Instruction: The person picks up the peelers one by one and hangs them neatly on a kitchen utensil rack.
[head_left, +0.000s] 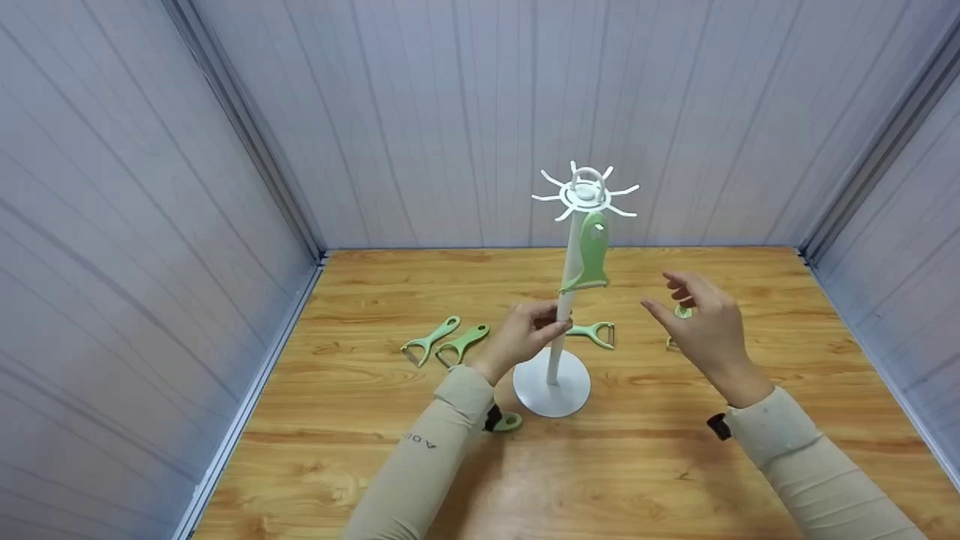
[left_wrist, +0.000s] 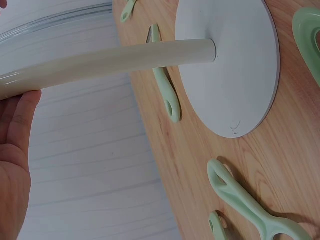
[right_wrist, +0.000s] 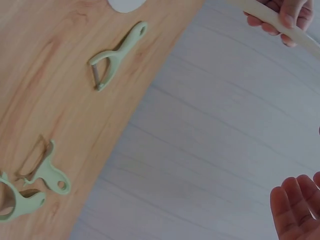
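A white stand with a round base (head_left: pixel 551 397) and a ring of hooks (head_left: pixel 585 196) on top rises from the table. Its pole (left_wrist: pixel 125 59) is held about midway by my left hand (head_left: pixel 519 335), thumb and fingers round it. A green peeler (head_left: pixel 595 251) hangs from one front hook, handle up and blade end down. To the right of the stand, my right hand (head_left: pixel 703 322) is in the air, fingers apart from the thumb and holding nothing. Beneath that hand, a peeler (head_left: pixel 682 311) on the table is partly hidden.
Two green peelers (head_left: pixel 463 343) lie side by side left of the stand. Another peeler (head_left: pixel 598 333) lies behind the pole. Near the left sleeve, a further peeler (head_left: pixel 510 421) is mostly covered. Pale panel walls (head_left: pixel 450 127) enclose the wooden table (head_left: pixel 637 480) at the back and sides.
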